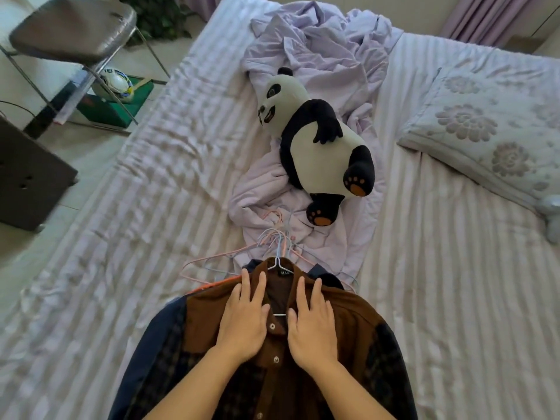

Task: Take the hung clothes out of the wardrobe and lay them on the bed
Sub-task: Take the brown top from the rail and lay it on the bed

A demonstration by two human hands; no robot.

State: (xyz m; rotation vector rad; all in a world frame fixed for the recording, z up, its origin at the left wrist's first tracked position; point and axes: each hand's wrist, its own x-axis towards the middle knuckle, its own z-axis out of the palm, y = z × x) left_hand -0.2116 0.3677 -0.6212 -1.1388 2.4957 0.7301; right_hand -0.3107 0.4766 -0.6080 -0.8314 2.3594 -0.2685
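A brown button-up shirt (348,325) on a wire hanger lies on top of a pile of darker clothes (157,353) on the striped bed (136,237). My left hand (245,319) rests flat on the shirt's left collar side, fingers spread. My right hand (312,325) lies flat on the right collar side. Neither hand grips anything. A bunch of pink and blue wire hanger hooks (274,237) sticks out beyond the collar toward the panda. The wardrobe is out of view.
A plush panda (318,140) lies on a crumpled lilac sheet (318,47) mid-bed. A floral pillow (491,128) sits at the right. Left of the bed stand a folding chair (72,28), a ball (116,83) on a green box and a dark cabinet (27,165).
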